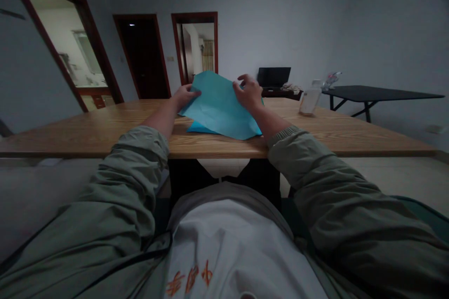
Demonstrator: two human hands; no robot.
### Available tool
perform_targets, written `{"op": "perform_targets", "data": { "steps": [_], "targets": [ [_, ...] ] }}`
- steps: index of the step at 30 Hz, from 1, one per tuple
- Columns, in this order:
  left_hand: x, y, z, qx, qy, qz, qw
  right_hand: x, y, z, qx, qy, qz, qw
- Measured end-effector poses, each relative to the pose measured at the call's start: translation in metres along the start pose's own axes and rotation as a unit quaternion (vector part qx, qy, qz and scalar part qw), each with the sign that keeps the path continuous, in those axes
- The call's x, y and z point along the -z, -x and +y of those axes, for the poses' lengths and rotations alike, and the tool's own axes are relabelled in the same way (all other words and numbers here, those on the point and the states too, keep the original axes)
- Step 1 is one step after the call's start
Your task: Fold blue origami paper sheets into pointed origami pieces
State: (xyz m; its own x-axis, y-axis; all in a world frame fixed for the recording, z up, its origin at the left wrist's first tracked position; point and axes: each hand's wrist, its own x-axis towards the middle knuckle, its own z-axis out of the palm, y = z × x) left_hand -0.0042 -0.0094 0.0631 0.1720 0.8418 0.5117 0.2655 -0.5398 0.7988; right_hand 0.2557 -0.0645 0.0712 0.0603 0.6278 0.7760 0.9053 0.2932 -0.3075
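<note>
A creased sheet of light blue paper [220, 107] is tilted up over the wooden table in front of me. Closed on its left edge is my left hand [185, 96], with fingertips showing on the near face. My right hand [249, 91] is at the upper right of the sheet, its fingers bent and apart; I cannot tell whether it presses on the paper. Beneath the raised sheet, a brighter blue piece [201, 127] lies on the tabletop; whether it is a second sheet or a fold of the same one is hidden.
The wooden table [105, 126] spans the view. A clear plastic bottle [310, 99] stands on its right side. Behind are a black folding table [382, 93] with a crumpled clear item, and a dark monitor [273, 77]. Doorways line the far and left walls.
</note>
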Motion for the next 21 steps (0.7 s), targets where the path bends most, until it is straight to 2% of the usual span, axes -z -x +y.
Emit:
{"op": "perform_targets", "data": {
  "steps": [4,10,14,18,21],
  "targets": [
    [0.006,-0.008,-0.008,0.0,0.086,0.048,0.995,-0.008,-0.008,0.01,-0.052,0.032,0.043,0.997],
    [0.011,-0.015,-0.016,-0.018,0.108,0.074,0.991,-0.02,-0.02,0.023,-0.061,0.054,-0.048,0.996],
    [0.012,-0.015,-0.014,-0.022,0.105,0.105,0.989,-0.022,-0.023,0.026,-0.074,0.04,-0.025,0.996],
    [0.011,-0.012,-0.009,-0.025,0.096,0.142,0.985,-0.023,-0.024,0.028,-0.091,0.032,-0.049,0.994],
    [0.011,-0.012,-0.009,-0.042,0.109,0.163,0.98,-0.024,-0.023,0.029,-0.103,-0.036,-0.055,0.993]
  ]
}}
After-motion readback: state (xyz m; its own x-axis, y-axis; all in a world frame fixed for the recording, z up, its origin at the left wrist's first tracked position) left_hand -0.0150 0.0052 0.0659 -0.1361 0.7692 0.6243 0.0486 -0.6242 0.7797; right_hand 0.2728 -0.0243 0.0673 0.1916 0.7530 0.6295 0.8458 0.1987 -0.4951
